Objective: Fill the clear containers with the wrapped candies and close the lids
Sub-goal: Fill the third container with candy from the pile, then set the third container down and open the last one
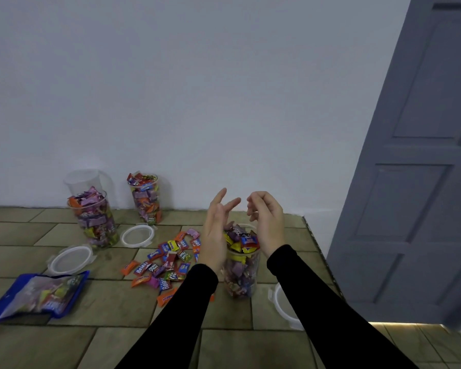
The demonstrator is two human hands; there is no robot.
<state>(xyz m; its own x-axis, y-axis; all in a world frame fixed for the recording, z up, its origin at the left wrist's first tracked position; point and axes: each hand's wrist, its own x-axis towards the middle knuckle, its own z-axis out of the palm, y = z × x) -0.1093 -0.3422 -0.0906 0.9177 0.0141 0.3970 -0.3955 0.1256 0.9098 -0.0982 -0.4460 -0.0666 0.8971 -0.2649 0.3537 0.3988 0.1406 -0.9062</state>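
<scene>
Two hands, left [216,230] straight-fingered, right [266,219] loosely curled, both empty | loose candies [168,265] read "Relax"

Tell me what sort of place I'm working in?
Probably a room in a home: a tiled counter against a plain white wall, with a grey panelled door on the right.

Home interior: tiled surface [64,339], panelled door [421,198].

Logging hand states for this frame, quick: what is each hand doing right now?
Left hand: open, fingers straight, holding nothing, above the candy container.
Right hand: open, fingers loosely curled, holding nothing visible.
</scene>
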